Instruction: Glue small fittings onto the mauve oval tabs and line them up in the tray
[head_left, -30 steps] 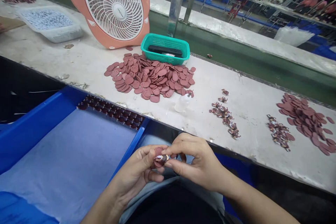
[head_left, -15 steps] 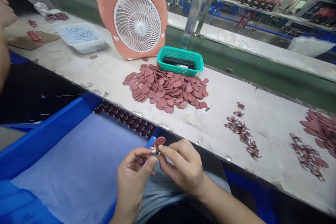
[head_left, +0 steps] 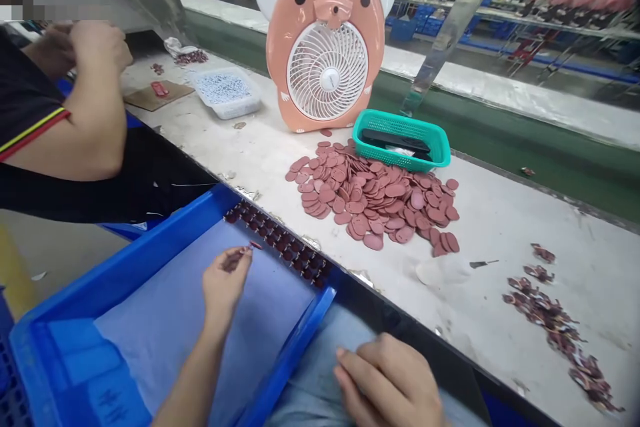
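Over the blue bin (head_left: pixel 65 300) lined with a pale blue sheet (head_left: pixel 195 307), my left hand (head_left: pixel 225 280) pinches a small figurine on an oval reddish base (head_left: pixel 255 245). Just beyond it, rows of dark red-brown pieces (head_left: pixel 280 240) line the far side of the bin. My right hand (head_left: pixel 393 380) is near my lap, beside the table edge, its fingers curled together and no object showing in them. A heap of flat oval reddish discs (head_left: pixel 375 193) lies on the table (head_left: pixel 480 213). Farther right is a cluster of small brown figurines (head_left: pixel 555 320).
A pink animal-shaped fan (head_left: pixel 325 47) stands behind the discs, beside a green basket (head_left: pixel 440 147) with a black item inside. A thin pointed tool (head_left: pixel 483 263) lies to the right. A white tub (head_left: pixel 230 110) and a co-worker's arm (head_left: pixel 95 127) are at left.
My left hand has moved left and forward over the bin with the figurine. My right hand has let go of it and drawn back. The view has swung left.
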{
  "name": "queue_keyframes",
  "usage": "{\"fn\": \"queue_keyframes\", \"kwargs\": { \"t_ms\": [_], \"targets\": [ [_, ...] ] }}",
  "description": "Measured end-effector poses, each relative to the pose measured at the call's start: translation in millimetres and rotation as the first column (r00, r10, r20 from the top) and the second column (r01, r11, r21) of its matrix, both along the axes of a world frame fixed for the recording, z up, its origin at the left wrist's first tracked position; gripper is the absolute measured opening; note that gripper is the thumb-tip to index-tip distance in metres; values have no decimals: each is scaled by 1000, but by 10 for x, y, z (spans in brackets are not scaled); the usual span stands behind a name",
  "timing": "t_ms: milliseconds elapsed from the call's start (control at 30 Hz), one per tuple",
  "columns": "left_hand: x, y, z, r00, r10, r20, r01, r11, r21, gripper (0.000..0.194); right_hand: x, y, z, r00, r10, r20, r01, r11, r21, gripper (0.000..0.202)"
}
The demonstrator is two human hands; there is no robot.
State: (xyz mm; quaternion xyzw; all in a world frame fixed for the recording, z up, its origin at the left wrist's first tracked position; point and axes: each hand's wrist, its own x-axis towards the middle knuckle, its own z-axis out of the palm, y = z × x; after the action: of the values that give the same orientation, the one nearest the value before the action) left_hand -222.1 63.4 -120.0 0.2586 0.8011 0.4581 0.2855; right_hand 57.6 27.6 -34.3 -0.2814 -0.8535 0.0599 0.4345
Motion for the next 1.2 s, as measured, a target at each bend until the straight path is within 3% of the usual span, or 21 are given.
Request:
{"fn": "queue_keyframes", "kwargs": {
  "t_ms": [133, 233, 467, 667, 767, 833, 900, 933, 1000, 1067, 1133, 1200],
  "targets": [
    [-669, 463, -292, 972, -94, -215, 47, 976, -212, 28, 344, -1, -111, 993, -90, 72, 94, 994, -62, 12],
    [-927, 682, -434, 938, -183, -295, 76, 938, -338, 33, 500, -23, -233, 986, -148, 72, 154, 984, -92, 17],
    [-1068, 875, -649, 882, -280, -379, 78, 880, -469, 35, 534, -22, -298, 978, -206, 39, 209, 975, -82, 18],
    [-1059, 955, -676, 869, -277, -411, 57, 880, -471, 34, 576, 5, -268, 981, -186, 56, 190, 979, -72, 20],
    [-1012, 921, -584, 860, -230, -455, 30, 914, -405, 31, 649, -8, -230, 979, -195, 63, 199, 978, -66, 21],
    [-921, 846, -462, 833, -152, -533, -2, 961, -277, 31, 727, -15, -200, 967, -248, 50, 251, 966, -63, 24],
    [-753, 749, -299, 775, -25, -631, -21, 998, -66, 36, 815, -3, -181, 916, -401, -26, 399, 916, -43, 25],
    [-637, 704, -209, 738, 45, -674, -10, 998, 55, 42, 855, 16, -177, 860, -503, -87, 502, 864, -38, 24],
    [-355, 641, -26, 667, 139, -732, 74, 965, 250, 51, 914, 82, -177, 712, -682, -171, 676, 730, -98, 26],
    [-48, 626, 142, 601, 63, -797, 288, 913, 289, 47, 929, 177, -175, 636, -766, -96, 737, 639, -218, 47],
    [220, 636, 276, 490, -114, -864, 537, 820, 197, 40, 905, 282, -163, 646, -761, 55, 738, 604, -300, 68],
    [402, 631, 355, 377, -207, -903, 666, 738, 110, 37, 862, 375, -146, 676, -721, 156, 725, 610, -319, 71]
  ]
}}
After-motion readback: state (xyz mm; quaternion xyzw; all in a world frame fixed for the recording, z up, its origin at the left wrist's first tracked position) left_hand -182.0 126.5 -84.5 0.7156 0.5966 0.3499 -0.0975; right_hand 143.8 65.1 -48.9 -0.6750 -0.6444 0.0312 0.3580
